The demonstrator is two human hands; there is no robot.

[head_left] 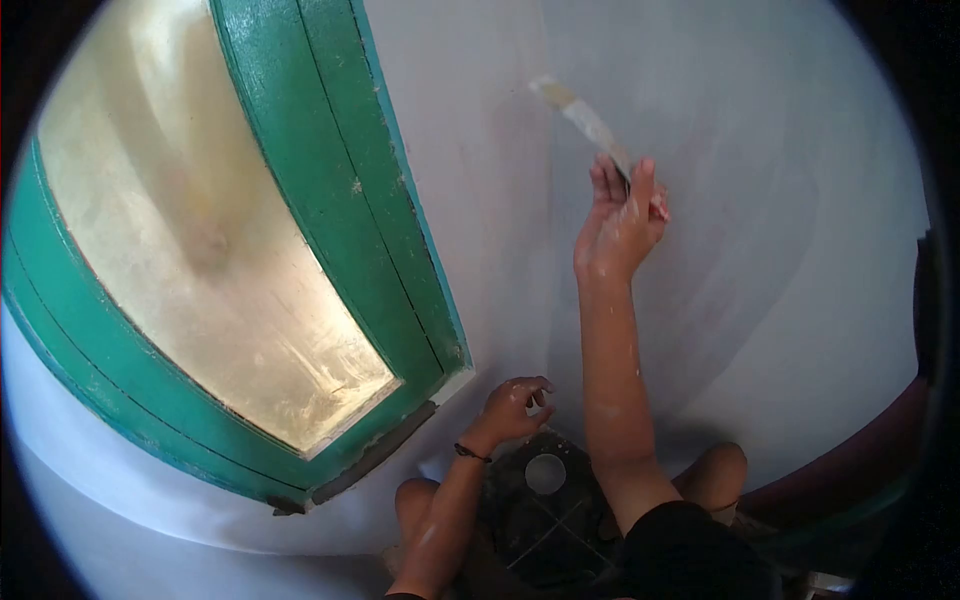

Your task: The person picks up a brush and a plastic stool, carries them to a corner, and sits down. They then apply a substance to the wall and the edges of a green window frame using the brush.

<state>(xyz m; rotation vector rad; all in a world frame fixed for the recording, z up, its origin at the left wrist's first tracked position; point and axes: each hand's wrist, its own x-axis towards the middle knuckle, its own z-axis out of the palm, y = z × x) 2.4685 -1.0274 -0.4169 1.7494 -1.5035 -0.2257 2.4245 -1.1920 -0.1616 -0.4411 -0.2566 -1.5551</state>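
My right hand (622,215) is raised in front of the wall, its fingers closed round the handle of a paint brush (592,125). The brush is coated with whitish paint, and its tip is at or close to the pale wall (480,150) near the corner line. Lower down, my left hand (515,408) is held with curled, parted fingers and nothing between them, near the wall's foot. Whitish specks mark both arms. A dark band circles the left wrist.
A green-framed window or door panel (330,170) with a yellowish pane (200,200) fills the left. Between my knees, a round whitish object (545,474) rests on dark tiles (560,535). A dark red surface (850,450) lies at the lower right.
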